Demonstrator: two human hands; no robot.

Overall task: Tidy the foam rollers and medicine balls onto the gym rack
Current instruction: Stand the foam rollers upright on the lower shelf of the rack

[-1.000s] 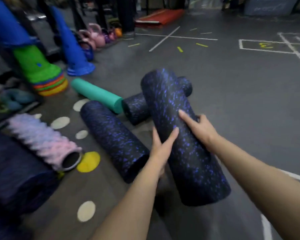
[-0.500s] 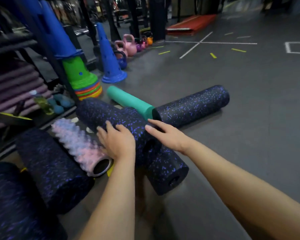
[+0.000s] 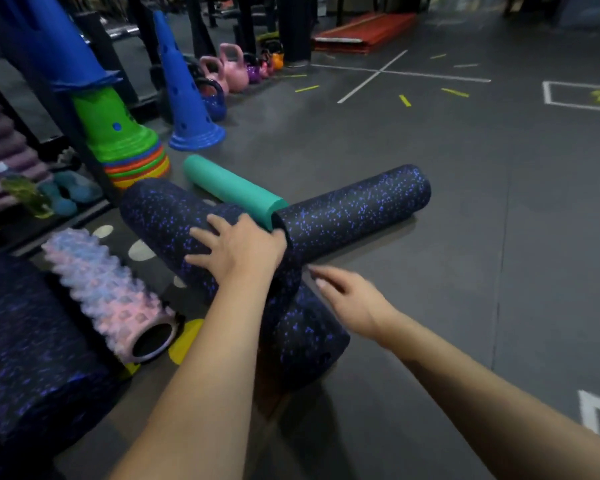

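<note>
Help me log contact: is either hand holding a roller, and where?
Left hand lies palm-down on the speckled roller, mid-length, no closed grip. Right hand is off it, holding nothing.

Dark rubber floor (image 3: 465, 237) with white painted lines (image 3: 371, 79).

Dim, even overhead light; my arms throw soft shadows on the floor (image 3: 465, 237). My right hand (image 3: 347, 299) smears with motion blur (fingertips especially), and the frame's edges bend and soften.
</note>
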